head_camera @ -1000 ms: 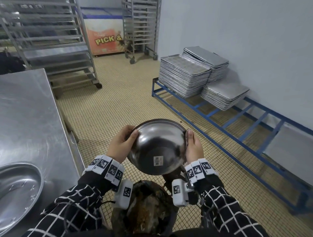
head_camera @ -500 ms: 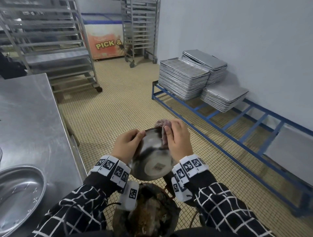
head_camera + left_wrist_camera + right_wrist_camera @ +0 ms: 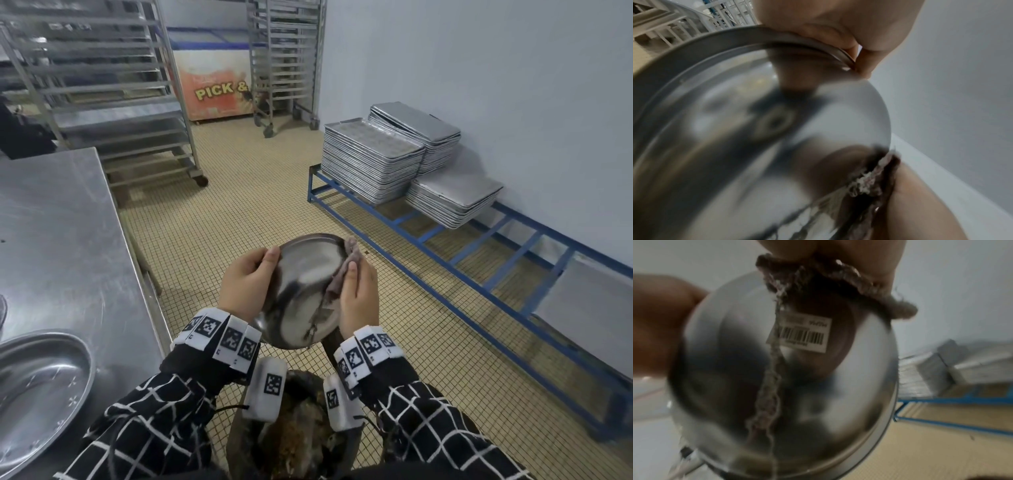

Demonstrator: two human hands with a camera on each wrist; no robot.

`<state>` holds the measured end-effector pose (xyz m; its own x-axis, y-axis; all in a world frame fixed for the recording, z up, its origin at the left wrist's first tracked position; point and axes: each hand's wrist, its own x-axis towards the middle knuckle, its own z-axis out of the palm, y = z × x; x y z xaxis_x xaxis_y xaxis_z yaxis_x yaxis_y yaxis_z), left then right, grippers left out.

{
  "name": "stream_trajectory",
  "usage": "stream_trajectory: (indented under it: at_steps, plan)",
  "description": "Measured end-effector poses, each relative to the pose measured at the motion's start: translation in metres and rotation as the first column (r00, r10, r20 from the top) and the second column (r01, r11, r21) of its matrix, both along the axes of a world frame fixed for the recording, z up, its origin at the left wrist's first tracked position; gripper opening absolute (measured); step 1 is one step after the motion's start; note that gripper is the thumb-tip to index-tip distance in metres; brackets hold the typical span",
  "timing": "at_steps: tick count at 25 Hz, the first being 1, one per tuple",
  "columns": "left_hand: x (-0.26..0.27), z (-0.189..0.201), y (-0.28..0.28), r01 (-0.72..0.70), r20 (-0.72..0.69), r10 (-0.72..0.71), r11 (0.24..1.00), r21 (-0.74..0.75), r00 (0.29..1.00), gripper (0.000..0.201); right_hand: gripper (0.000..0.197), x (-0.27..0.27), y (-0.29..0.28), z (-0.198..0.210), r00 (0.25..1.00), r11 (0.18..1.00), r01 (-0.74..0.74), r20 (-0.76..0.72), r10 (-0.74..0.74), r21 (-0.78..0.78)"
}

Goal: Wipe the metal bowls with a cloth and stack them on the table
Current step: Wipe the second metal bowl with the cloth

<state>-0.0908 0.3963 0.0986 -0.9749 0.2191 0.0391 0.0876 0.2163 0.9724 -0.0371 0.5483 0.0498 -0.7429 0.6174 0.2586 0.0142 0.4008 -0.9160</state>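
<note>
I hold a shiny metal bowl (image 3: 301,291) bottom-up and tilted in front of me, above the floor. My left hand (image 3: 245,284) grips its left rim (image 3: 789,40), fingers curled over the edge. My right hand (image 3: 358,298) presses a grey-brown cloth (image 3: 342,274) against the bowl's right outer side. In the right wrist view the cloth (image 3: 838,280) bunches under my fingers and a frayed strand hangs across the barcode sticker (image 3: 803,334) on the bowl's base. The steel table (image 3: 61,240) stands at my left.
A large metal dish (image 3: 37,387) lies on the table's near corner. A dark bucket (image 3: 291,438) sits below my wrists. Stacked baking trays (image 3: 373,161) rest on a blue floor rack (image 3: 479,260) at the right wall. Wheeled tray racks (image 3: 102,85) stand behind.
My right hand left the bowl's right rim, swept across the upper side with the cloth, and now rubs the right side. The bowl has tilted in my left hand.
</note>
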Motion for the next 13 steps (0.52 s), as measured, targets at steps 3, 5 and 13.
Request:
stream_trajectory:
  at_steps: [3,5,13]
  plan:
    - [-0.001,-0.002,0.0,-0.01,-0.041,0.008,0.999,-0.043,0.999,0.038,0.034,0.01,-0.01,0.001,0.996,0.998,-0.063,-0.07,0.063,0.003]
    - [-0.002,-0.003,0.002,0.001,-0.083,-0.006,0.998,-0.06,0.996,0.036,0.035,0.011,-0.02,0.003,0.989,0.973,-0.119,-0.064,0.135,0.199]
    - [0.004,0.001,0.003,0.07,-0.056,-0.068,0.997,0.043,0.996,0.034,0.048,-0.004,-0.012,0.009,0.993,0.973,0.073,-0.103,-0.052,0.217]
